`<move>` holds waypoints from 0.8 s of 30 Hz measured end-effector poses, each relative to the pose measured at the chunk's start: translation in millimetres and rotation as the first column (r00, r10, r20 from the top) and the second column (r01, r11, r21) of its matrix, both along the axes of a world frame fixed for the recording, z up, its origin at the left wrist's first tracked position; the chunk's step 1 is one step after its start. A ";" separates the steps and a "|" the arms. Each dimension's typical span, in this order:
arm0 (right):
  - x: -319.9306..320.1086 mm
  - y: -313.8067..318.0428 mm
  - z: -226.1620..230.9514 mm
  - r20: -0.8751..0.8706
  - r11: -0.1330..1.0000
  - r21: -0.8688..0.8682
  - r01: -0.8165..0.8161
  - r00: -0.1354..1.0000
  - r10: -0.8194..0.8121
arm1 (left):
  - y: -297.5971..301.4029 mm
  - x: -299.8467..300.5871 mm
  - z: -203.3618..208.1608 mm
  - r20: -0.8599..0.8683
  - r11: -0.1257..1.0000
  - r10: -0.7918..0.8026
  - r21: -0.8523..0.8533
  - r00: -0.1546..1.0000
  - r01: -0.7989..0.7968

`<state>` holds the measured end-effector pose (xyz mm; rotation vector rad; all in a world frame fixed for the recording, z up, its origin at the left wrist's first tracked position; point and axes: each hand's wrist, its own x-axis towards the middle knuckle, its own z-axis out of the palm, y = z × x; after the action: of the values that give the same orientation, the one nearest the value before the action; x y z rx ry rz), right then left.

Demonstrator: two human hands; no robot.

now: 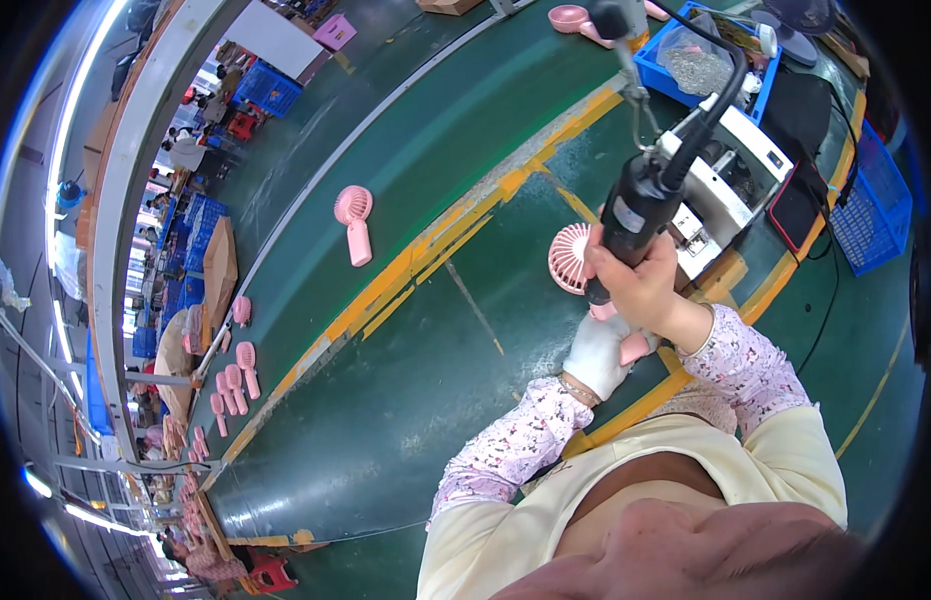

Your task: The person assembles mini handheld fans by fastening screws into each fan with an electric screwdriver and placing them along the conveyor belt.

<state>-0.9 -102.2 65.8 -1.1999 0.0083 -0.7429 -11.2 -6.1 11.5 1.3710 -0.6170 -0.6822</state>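
My left hand (pixel 598 358), in a white glove, is closed around the handle of a pink handheld fan (pixel 568 258) near the table's front edge. The fan's round slatted head points away from me. My right hand (pixel 641 285) is bare and wraps round the lower body of a black electric screwdriver (pixel 638 208). The tool stands nearly upright, nose down over the fan's handle. Its tip is hidden by my fingers, so I cannot tell whether it touches a screw.
A white metal fixture (pixel 731 190) stands right of the screwdriver. Behind it is a blue crate (pixel 711 65) with a bag of small parts. A phone-like device (pixel 794 212) lies at right. Another pink fan (pixel 356 225) lies on the green belt (pixel 416 180); several more sit farther left.
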 end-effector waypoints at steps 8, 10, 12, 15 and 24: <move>-9.2 -17.1 4.2 0.088 0.974 -0.062 -0.219 0.971 0.224 | -1.7 -1.1 -11.9 -0.540 0.999 -0.039 -0.011 0.841 0.039; -10.4 -19.8 0.5 0.123 0.987 -0.014 -0.161 0.979 0.162 | 0.5 2.5 1.6 -0.811 0.947 -0.291 -0.318 0.508 0.035; -10.2 -27.2 2.1 0.225 0.986 0.087 -0.140 0.967 0.118 | 9.9 19.6 12.3 -0.811 0.984 -0.154 -0.175 0.565 0.016; -9.5 -41.4 11.2 0.191 0.998 0.048 -0.047 0.981 0.037 | 17.0 99.3 18.5 -0.549 0.997 -0.069 -0.006 0.833 0.078; -14.3 9.1 11.5 0.000 0.945 0.106 -0.310 0.950 0.312 | 152.7 364.0 -44.2 0.933 -0.191 0.125 0.356 0.337 -0.915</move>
<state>-15.3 -93.1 77.3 -1.0750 -0.1251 -0.4487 352.8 146.6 -32.7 2.9605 0.3160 0.5698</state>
